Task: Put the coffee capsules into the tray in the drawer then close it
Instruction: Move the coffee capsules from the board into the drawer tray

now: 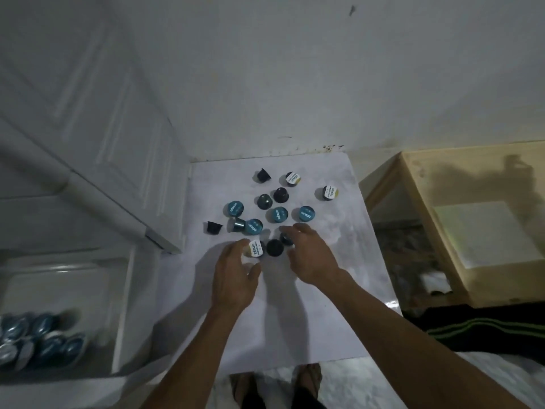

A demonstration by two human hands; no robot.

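Left hand (233, 276) fingers spread open, white-lidded capsule (255, 248) right at its 1 o'clock. Right hand (309, 255) fingers curl over dark capsule (285, 239) at 10 o'clock, can't tell if gripping.

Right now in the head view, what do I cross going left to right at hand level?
Blue capsules → drawer wall → left hand → black capsule → right hand → wooden box.

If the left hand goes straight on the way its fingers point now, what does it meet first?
Most likely the white-lidded capsule just ahead of the left hand; whether they already touch is unclear.
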